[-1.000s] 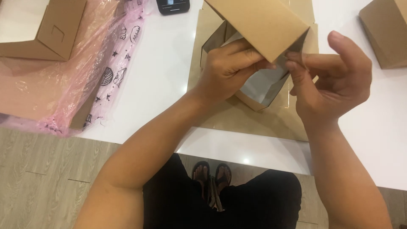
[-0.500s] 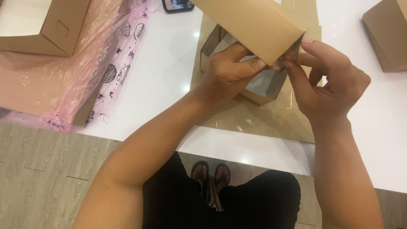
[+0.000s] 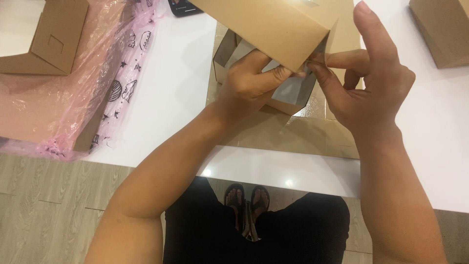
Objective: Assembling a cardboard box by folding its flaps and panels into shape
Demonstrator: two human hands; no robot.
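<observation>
At twelve o'clock of the view, above the white desk (image 3: 166, 98): one brown cardboard box (image 3: 266, 36), half assembled, lid panel raised and tilted toward the camera, grey inner lining showing beneath it.

Left hand (image 3: 251, 80): at eleven o'clock of the box's near corner, fingers curled and pressed together on the lower edge of the lid, thumb tucked under the panel.

Right hand (image 3: 371, 83): at three o'clock of the same corner, index finger and thumb pinching a small side flap (image 3: 317, 56) where lid meets wall; remaining fingers spread upward, clear of the card.

Flat card sheet (image 3: 293, 134): under the box, lying on the desk, extending toward six o'clock.

Step in hand, as judged: folding and tucking a corner flap so that the lid panel locks to the box wall; the flap appears not yet seated.

Next move, as judged: calls for the left hand to hold the lid steady while the right presses the flap inward along its crease, squarely, since a skewed push would likely buckle the thin card.

Other items:
- pink printed plastic bag (image 3: 97, 83), at nine o'clock of the box, well apart;
- finished box (image 3: 46, 41) resting on that bag, at ten o'clock;
- further box (image 3: 442, 29) at two o'clock;
- dark phone (image 3: 183, 6) at the top edge, partly cut off.
</observation>
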